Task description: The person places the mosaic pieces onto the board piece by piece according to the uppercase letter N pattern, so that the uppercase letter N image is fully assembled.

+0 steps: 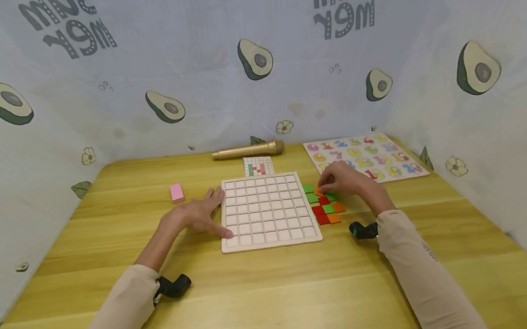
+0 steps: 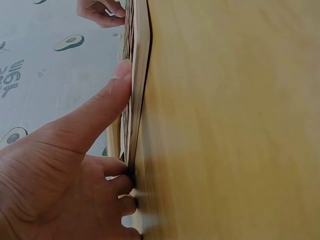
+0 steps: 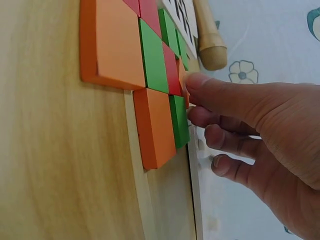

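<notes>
A pale wooden grid board with square cells lies in the middle of the table. My left hand rests at its left side with fingers spread; the thumb lies on the board's rim. At the right of the board, several red, green and orange square tiles lie close together. My right hand is over the far part of these tiles, thumb and index finger pinching an orange tile, which looks slightly tilted. The other fingers of that hand are loosely bent.
Behind the board lies a small pattern card with coloured squares, and beyond it a gold microphone. A number puzzle board is at the back right. Left of the grid board sits a pink block. Printed cloth walls surround the table.
</notes>
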`<state>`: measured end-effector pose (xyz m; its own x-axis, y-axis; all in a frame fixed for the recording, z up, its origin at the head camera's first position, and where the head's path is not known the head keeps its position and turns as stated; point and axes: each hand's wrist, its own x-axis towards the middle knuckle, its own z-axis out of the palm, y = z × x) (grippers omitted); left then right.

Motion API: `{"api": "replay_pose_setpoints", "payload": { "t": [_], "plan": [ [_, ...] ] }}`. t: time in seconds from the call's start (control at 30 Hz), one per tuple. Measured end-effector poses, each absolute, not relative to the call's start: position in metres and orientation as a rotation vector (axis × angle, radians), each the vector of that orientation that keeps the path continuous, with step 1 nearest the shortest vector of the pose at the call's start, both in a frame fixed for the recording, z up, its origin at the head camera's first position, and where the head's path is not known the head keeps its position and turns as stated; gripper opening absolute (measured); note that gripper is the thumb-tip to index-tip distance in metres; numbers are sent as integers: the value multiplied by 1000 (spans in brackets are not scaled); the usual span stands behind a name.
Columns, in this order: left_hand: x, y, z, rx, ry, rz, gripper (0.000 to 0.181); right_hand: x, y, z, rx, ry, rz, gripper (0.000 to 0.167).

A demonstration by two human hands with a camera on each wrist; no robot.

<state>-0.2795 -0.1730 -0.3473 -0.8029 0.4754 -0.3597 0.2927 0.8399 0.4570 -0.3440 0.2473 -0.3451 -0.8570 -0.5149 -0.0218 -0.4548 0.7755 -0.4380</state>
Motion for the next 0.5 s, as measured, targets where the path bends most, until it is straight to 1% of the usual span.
{"api": "replay_pose_setpoints", "payload": {
  "t": [0.23, 0.5],
  "plan": [
    [-280, -174, -349, 564, 2554, 528, 132, -340, 245, -343, -743, 2818, -622, 11],
    [-278, -174, -348, 540, 2556, 514, 131, -338, 241, -343, -793, 2797, -579, 15]
  ]
}}
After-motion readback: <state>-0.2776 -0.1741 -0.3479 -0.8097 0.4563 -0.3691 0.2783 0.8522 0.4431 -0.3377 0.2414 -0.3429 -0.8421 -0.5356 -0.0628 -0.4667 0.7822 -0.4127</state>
